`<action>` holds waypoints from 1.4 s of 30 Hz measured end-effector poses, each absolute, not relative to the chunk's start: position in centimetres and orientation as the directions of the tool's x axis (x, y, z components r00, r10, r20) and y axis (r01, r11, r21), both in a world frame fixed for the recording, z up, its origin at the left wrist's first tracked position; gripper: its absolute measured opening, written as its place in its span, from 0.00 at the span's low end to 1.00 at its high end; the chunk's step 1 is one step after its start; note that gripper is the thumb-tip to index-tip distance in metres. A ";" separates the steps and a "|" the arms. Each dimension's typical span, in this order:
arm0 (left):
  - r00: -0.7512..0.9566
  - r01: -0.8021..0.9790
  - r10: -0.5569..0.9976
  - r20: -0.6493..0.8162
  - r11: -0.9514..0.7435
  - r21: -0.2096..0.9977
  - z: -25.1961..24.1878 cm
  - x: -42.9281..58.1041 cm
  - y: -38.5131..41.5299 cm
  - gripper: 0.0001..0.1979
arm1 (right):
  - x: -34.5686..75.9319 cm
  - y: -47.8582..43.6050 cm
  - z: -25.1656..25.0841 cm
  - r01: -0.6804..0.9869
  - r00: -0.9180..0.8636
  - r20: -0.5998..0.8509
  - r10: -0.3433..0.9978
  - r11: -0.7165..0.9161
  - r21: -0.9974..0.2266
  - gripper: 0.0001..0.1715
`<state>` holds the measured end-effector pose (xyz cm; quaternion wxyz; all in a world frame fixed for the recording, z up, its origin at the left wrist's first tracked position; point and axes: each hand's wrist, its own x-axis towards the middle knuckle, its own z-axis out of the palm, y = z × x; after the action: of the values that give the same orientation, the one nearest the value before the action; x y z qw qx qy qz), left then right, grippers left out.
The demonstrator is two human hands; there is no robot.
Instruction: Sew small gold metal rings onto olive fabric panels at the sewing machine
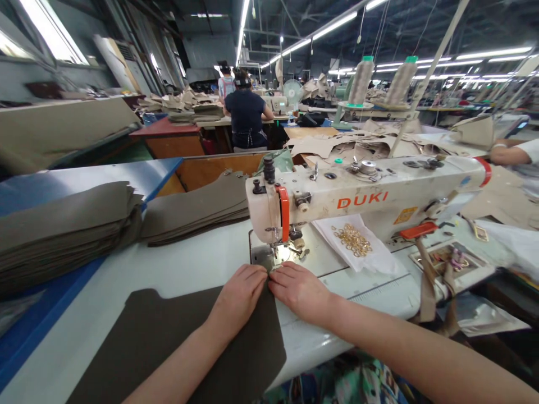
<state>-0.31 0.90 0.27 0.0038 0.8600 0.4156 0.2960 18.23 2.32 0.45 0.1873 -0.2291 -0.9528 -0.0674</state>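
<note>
Your left hand (239, 294) and right hand (301, 293) pinch the dark panel (158, 331) by its far edge, fingers curled, just before the sewing machine (362, 193).

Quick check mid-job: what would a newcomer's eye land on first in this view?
Probably the sewing machine right of centre, with orange DUKI lettering along its arm. Just in front of its needle area, the left hand and right hand nearly meet at the far edge of a dark panel. Small gold pieces also glint on a white sheet under the arm.
</note>
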 end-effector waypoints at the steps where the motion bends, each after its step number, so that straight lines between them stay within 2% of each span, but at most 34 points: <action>1: 0.483 0.712 0.715 0.505 -0.657 0.249 0.1 -0.2 1.2 0.11 | 18.4 2.6 0.5 0.465 -0.824 0.388 0.413 0.884 0.046 0.06; 7: 0.482 0.697 0.695 0.534 -0.673 0.248 -0.4 0.7 3.5 0.12 | 19.1 4.3 0.5 0.491 -0.813 0.381 0.440 0.870 0.044 0.06; 18: 0.430 0.694 0.714 0.552 -0.653 0.303 -0.2 0.7 5.2 0.12 | 19.0 5.0 0.0 0.576 -0.747 0.358 0.561 0.814 -0.073 0.03; 27: 0.431 0.702 0.689 0.583 -0.661 0.263 0.0 0.8 5.7 0.13 | 19.0 5.2 -0.8 0.585 -0.696 0.454 0.556 0.806 -0.088 0.07; 33: 0.442 0.702 0.667 0.600 -0.673 0.231 0.1 0.8 5.7 0.15 | 18.9 5.1 -0.7 0.606 -0.676 0.468 0.569 0.790 -0.085 0.07; 42: 0.431 0.697 0.671 0.604 -0.672 0.249 0.1 0.8 5.9 0.15 | 18.7 5.2 -0.9 0.607 -0.679 0.442 0.586 0.787 -0.110 0.08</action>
<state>0.81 5.87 0.06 -0.0190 0.8456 0.4046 0.3478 18.74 5.21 -0.89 0.2332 -0.3257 -0.9160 -0.0227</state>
